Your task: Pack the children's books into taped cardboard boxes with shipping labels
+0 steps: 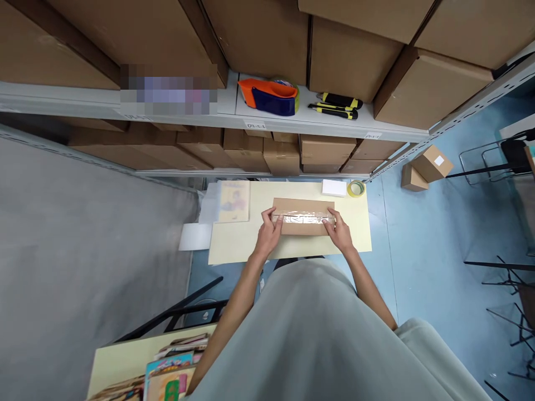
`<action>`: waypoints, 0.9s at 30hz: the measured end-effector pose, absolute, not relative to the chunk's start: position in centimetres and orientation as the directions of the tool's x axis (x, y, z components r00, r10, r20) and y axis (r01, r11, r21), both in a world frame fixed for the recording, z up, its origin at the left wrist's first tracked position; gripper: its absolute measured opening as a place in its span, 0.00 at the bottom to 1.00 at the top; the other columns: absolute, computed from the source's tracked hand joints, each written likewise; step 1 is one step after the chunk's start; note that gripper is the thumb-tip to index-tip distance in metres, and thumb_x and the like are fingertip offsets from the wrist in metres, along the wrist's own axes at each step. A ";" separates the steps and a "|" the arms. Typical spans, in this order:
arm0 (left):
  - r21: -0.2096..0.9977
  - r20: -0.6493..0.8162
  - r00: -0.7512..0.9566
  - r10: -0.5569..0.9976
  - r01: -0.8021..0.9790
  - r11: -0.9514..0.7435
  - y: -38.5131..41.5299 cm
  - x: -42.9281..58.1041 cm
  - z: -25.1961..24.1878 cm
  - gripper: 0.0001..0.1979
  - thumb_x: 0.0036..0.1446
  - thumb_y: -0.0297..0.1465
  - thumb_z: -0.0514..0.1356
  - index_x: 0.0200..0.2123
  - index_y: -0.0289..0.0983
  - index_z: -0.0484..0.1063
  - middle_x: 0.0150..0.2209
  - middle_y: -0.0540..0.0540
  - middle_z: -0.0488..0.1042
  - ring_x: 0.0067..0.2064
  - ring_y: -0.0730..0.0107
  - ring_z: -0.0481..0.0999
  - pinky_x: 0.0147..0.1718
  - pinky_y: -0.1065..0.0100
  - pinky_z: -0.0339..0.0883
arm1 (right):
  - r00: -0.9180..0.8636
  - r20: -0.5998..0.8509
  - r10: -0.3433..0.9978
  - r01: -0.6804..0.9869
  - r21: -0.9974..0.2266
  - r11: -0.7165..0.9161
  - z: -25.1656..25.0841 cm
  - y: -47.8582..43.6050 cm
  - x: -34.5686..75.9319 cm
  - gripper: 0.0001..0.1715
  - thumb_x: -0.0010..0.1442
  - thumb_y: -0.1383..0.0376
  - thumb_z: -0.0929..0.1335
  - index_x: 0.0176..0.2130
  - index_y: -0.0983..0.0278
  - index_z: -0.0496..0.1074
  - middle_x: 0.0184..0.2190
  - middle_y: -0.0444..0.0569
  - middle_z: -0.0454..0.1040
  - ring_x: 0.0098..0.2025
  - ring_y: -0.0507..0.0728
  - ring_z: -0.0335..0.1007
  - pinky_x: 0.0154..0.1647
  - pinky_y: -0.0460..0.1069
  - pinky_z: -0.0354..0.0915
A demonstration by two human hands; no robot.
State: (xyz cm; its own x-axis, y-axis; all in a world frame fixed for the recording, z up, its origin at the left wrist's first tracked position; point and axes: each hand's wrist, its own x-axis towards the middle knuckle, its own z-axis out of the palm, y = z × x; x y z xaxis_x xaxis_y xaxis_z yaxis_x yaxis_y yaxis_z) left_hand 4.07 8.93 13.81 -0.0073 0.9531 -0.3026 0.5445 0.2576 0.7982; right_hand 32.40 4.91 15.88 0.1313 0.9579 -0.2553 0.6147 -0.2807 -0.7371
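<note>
A flat brown cardboard box [304, 228] rests at the middle of the pale yellow table [238, 245], just in front of my body. Clear shiny packing tape [307, 218] runs lengthwise along its top seam. My left hand [271, 231] grips the box's left end, thumb on top and fingers around the edge. At the opposite end, my right hand [337, 229] holds it the same way, its thumb on the tape. The undersides of the box and some fingertips are hidden.
A tape roll [356, 189] and a white box [334, 187] stand at the table's back right. On the shelf [225, 103] above are an orange-blue tape dispenser [270, 96], several cutters [337, 106] and cartons. Books [171, 373] lie on another table, lower left.
</note>
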 end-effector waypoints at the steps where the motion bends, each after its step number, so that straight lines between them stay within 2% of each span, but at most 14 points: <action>1: 0.799 -0.297 -0.015 0.955 0.543 0.257 8.5 4.4 13.8 0.30 0.73 0.50 0.52 0.70 0.41 0.58 0.70 0.32 0.71 0.61 0.44 0.81 0.55 0.49 0.74 | 0.142 -0.250 0.958 0.617 -0.734 -0.284 15.9 4.5 32.4 0.35 0.74 0.45 0.64 0.72 0.55 0.65 0.67 0.54 0.75 0.42 0.61 0.81 0.58 0.61 0.76; 4: 0.807 -0.284 -0.006 0.959 0.539 0.243 6.9 5.5 13.7 0.29 0.74 0.51 0.51 0.69 0.41 0.58 0.70 0.32 0.70 0.63 0.43 0.79 0.56 0.50 0.73 | 0.176 -0.249 0.952 0.621 -0.722 -0.304 15.8 2.9 32.9 0.35 0.74 0.44 0.64 0.72 0.56 0.65 0.66 0.54 0.76 0.37 0.60 0.79 0.56 0.60 0.76; 6: 0.809 -0.293 0.003 0.956 0.534 0.246 6.0 6.3 13.7 0.29 0.74 0.50 0.50 0.69 0.41 0.57 0.69 0.31 0.71 0.62 0.42 0.80 0.55 0.49 0.73 | 0.193 -0.258 0.947 0.625 -0.711 -0.322 15.8 2.1 33.6 0.36 0.74 0.44 0.64 0.72 0.55 0.64 0.66 0.54 0.76 0.38 0.60 0.80 0.56 0.60 0.76; 7: 0.808 -0.302 0.004 0.953 0.532 0.254 5.8 6.7 13.6 0.29 0.74 0.50 0.49 0.69 0.41 0.57 0.70 0.31 0.70 0.61 0.41 0.80 0.54 0.49 0.73 | 0.196 -0.255 0.947 0.629 -0.708 -0.321 15.7 1.9 34.0 0.36 0.74 0.44 0.64 0.73 0.55 0.64 0.66 0.53 0.76 0.42 0.61 0.82 0.58 0.60 0.76; 9: 0.805 -0.310 -0.005 0.951 0.530 0.265 5.9 7.3 13.4 0.29 0.74 0.50 0.48 0.70 0.41 0.56 0.70 0.31 0.70 0.60 0.41 0.81 0.54 0.49 0.73 | 0.190 -0.234 0.953 0.644 -0.703 -0.301 15.6 2.0 34.4 0.37 0.75 0.45 0.63 0.74 0.55 0.62 0.69 0.52 0.73 0.56 0.64 0.81 0.62 0.60 0.74; 11: 0.809 -0.295 -0.006 0.955 0.531 0.253 6.5 7.5 13.2 0.29 0.74 0.50 0.48 0.69 0.41 0.56 0.70 0.32 0.70 0.61 0.41 0.80 0.54 0.49 0.73 | 0.178 -0.207 0.962 0.667 -0.693 -0.272 15.3 2.7 34.5 0.36 0.76 0.46 0.61 0.76 0.54 0.61 0.73 0.50 0.69 0.68 0.65 0.72 0.67 0.61 0.72; 13: 0.816 -0.270 0.000 0.963 0.530 0.229 7.3 7.5 13.0 0.28 0.74 0.49 0.49 0.69 0.41 0.57 0.70 0.33 0.70 0.62 0.42 0.80 0.55 0.51 0.73 | 0.161 -0.194 0.968 0.685 -0.684 -0.251 15.1 3.5 34.5 0.36 0.77 0.48 0.60 0.76 0.52 0.60 0.74 0.48 0.67 0.73 0.65 0.67 0.68 0.62 0.71; 21: 0.803 -0.269 -0.015 0.963 0.549 0.233 5.9 7.1 13.1 0.27 0.74 0.49 0.50 0.69 0.43 0.58 0.69 0.35 0.72 0.57 0.45 0.83 0.51 0.53 0.74 | 0.150 -0.208 0.966 0.679 -0.689 -0.254 15.0 1.5 34.2 0.35 0.77 0.48 0.60 0.78 0.48 0.57 0.75 0.44 0.66 0.74 0.65 0.67 0.68 0.61 0.72; 27: 0.802 -0.262 -0.046 0.964 0.545 0.244 6.2 7.5 13.0 0.27 0.74 0.49 0.50 0.69 0.43 0.58 0.70 0.35 0.71 0.60 0.46 0.81 0.53 0.54 0.74 | 0.142 -0.206 0.968 0.680 -0.691 -0.246 15.0 1.9 34.3 0.35 0.78 0.49 0.60 0.78 0.48 0.56 0.75 0.44 0.65 0.75 0.65 0.65 0.68 0.62 0.72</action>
State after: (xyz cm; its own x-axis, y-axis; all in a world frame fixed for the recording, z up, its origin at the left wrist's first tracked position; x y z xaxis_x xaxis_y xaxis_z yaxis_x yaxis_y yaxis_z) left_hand 7.54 6.22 12.98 -0.0456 0.9639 -0.2622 0.5449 0.2440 0.8022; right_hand 34.34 1.86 15.04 0.1420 0.9683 -0.2056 0.6798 -0.2464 -0.6907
